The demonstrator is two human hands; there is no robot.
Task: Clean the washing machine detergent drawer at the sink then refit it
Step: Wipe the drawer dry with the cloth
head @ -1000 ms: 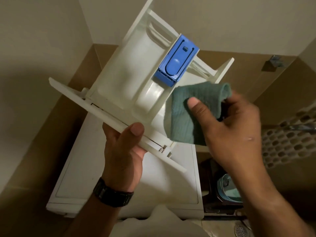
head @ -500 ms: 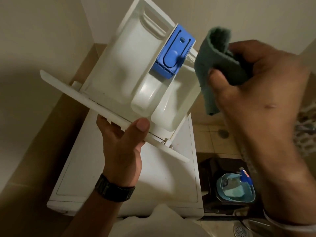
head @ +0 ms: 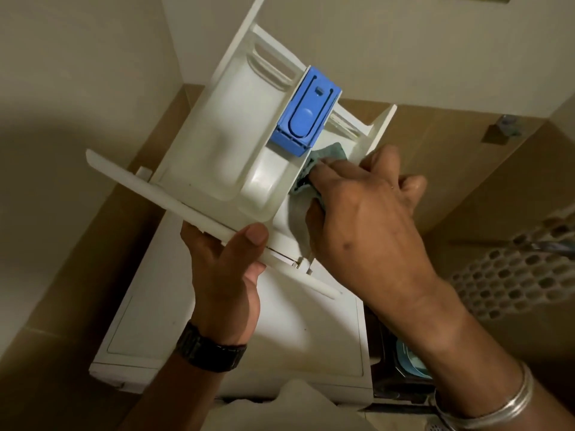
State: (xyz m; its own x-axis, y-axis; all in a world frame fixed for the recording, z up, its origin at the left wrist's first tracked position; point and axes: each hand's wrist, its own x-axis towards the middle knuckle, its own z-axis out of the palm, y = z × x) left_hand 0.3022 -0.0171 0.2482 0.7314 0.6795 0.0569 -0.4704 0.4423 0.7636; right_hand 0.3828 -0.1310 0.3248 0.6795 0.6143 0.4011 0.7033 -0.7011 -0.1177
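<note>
I hold the white detergent drawer up in the air, tilted, its open compartments facing me. A blue insert sits across its middle. My left hand grips the drawer's front panel from below, thumb on top of the edge. My right hand presses a green cloth into the right-hand compartment, just below the blue insert. Most of the cloth is hidden under my fingers.
Below the drawer stands the white washing machine, its flat top in view. A dark container with a bluish tub sits on the floor to its right. A perforated white basket is at the right edge. Walls close in on the left and behind.
My right hand lifted the cloth out and above the drawer, then brought it back down into the right-hand compartment. The drawer tilted slightly in my left hand.
</note>
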